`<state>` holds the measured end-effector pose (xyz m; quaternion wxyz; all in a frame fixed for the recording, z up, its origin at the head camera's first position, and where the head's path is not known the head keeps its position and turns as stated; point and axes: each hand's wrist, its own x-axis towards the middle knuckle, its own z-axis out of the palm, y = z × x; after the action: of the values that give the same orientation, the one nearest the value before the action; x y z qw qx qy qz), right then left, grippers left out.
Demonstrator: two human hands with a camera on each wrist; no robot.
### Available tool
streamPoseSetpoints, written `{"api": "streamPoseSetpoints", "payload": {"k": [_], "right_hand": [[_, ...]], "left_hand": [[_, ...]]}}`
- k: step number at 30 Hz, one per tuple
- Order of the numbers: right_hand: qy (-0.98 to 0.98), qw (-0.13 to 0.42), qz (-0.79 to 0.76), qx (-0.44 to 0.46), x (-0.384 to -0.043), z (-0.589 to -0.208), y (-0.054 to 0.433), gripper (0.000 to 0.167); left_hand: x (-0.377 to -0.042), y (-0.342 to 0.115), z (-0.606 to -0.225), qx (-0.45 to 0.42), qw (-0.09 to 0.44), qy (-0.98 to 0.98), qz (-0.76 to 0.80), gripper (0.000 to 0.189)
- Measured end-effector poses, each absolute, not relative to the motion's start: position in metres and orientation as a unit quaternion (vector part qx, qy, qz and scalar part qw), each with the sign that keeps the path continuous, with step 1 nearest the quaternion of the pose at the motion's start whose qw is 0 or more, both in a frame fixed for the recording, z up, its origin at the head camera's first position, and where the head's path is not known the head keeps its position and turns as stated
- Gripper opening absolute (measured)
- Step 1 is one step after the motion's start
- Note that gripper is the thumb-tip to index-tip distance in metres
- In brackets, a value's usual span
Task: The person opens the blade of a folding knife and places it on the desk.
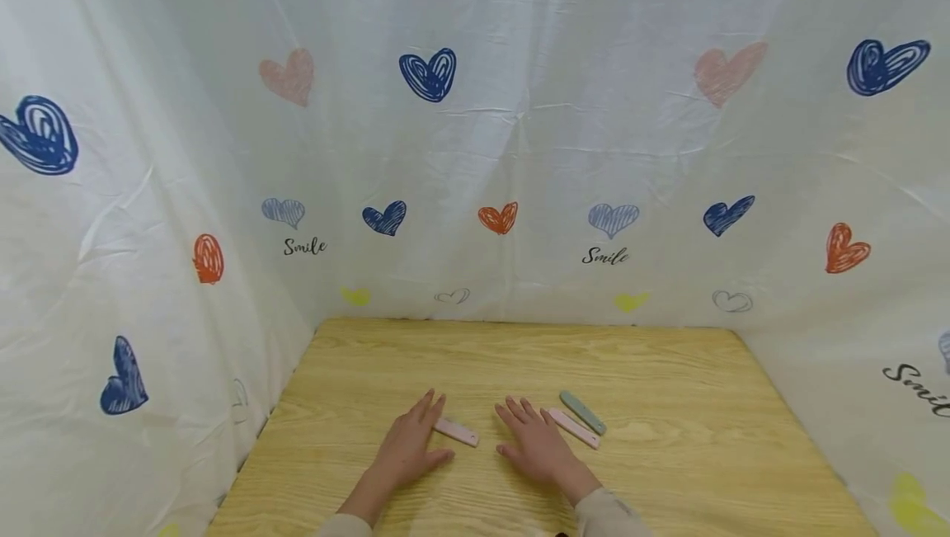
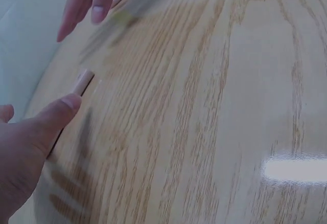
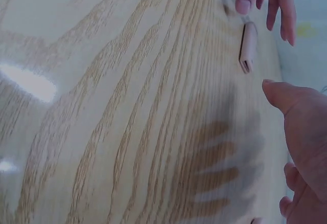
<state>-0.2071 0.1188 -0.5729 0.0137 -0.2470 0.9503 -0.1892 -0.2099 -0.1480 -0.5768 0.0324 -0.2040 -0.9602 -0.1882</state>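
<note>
We hold our bare left hand (image 1: pixel 406 444) palm down, its fingers nearly straight and close together, pointing forward and a little to the right. Its thumb (image 2: pixel 57 112) stands well out from the palm, toward our other side. Our bare right hand (image 1: pixel 538 442) is also palm down, fingers slightly spread and angled forward to the left, with its thumb (image 3: pixel 288 97) turned inward. Our two hands are apart, thumbs facing each other. Our left forearm (image 1: pixel 366 494) slants in from the lower left and our right forearm (image 1: pixel 580 484) from the lower right, both wrists bare above pale, long fabric sleeves (image 1: pixel 610 515).
</note>
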Motion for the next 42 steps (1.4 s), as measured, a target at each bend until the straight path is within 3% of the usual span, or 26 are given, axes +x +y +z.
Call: {"api": "streamPoseSetpoints", "payload": {"k": [8,21,29,35,39,42], "right_hand": [[0.942,0.036,-0.216,-0.256,-0.21,-0.58,0.111,0.063],[0.935,0.043,-0.225,-0.27,-0.212,-0.595,0.09,0.062],[0.93,0.034,-0.259,-0.26,-0.212,-0.601,0.088,0.05],[0.917,0.026,-0.296,-0.266,-0.213,-0.604,0.091,0.04],[0.904,0.031,-0.336,-0.261,-0.215,-0.605,0.094,0.035],[0.894,0.033,-0.365,-0.256,-0.216,-0.604,0.097,0.028]], "left_hand": [[-0.205,-0.153,-0.587,-0.194,0.006,-0.963,-0.189,0.079],[-0.205,-0.151,-0.593,-0.189,0.022,-0.961,-0.201,0.072],[-0.205,-0.146,-0.596,-0.21,0.054,-0.957,-0.191,0.048],[-0.208,-0.145,-0.598,-0.241,0.106,-0.942,-0.209,0.026],[-0.208,-0.145,-0.601,-0.277,0.152,-0.923,-0.222,0.022],[-0.208,-0.144,-0.601,-0.288,0.149,-0.916,-0.236,0.021]]}}
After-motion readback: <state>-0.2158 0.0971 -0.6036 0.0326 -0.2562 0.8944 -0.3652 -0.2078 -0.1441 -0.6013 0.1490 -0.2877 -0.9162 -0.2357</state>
